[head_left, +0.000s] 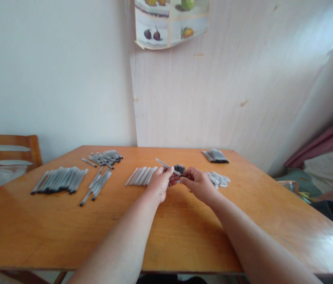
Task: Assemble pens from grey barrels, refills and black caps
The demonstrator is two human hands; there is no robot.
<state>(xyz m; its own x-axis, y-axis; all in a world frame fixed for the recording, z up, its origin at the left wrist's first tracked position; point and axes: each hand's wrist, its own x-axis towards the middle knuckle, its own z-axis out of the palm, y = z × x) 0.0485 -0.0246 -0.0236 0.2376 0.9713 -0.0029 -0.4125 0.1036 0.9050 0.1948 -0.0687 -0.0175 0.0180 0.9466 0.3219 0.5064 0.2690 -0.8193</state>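
**Bare hands and bare forearms**

Both arms are uncovered along all their visible length, from the fingers [169, 170] back to the lower edge of the view. The left hand [160, 182] and the right hand [198, 183] are bare too, and so are the wrists just behind them. The forearms are thick and rounded and become wider away from the fingers. The nails are too small to tell.

Table [66, 221] — glossy orange wood. Assembled pens [60, 180] grey, black-tipped. Barrel row [141, 176] pale grey-white. Held barrel [163, 162] pale grey; small pile [179, 169] black. Far bundle [215, 156] black. Chair [9, 142] brown. Panel [213, 98] pale woodgrain. Poster [170, 23] — fruit pictures, cream.
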